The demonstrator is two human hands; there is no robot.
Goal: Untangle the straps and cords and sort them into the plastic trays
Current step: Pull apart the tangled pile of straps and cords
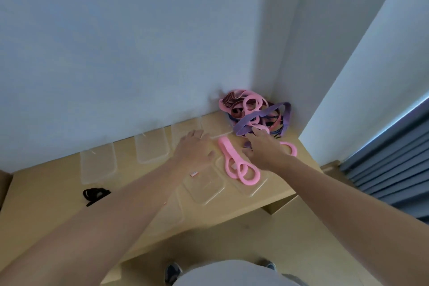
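The left hand (195, 148) and right hand (267, 150) both reach toward the tangled heap of pink, purple and striped straps (255, 111), piled in the far corner of the pale wooden worktop (46, 193). Tugging one band would likely drag the whole knot along, shoving the light clear plastic trays (151, 146) out of line or knocking the pink looped rubbery strap (234, 165) from its near tray. Both arms stretch forward. The left hand hovers flat with fingers spread, holding nothing. The right hand's fingers are extended to the heap's edge, with nothing gripped.
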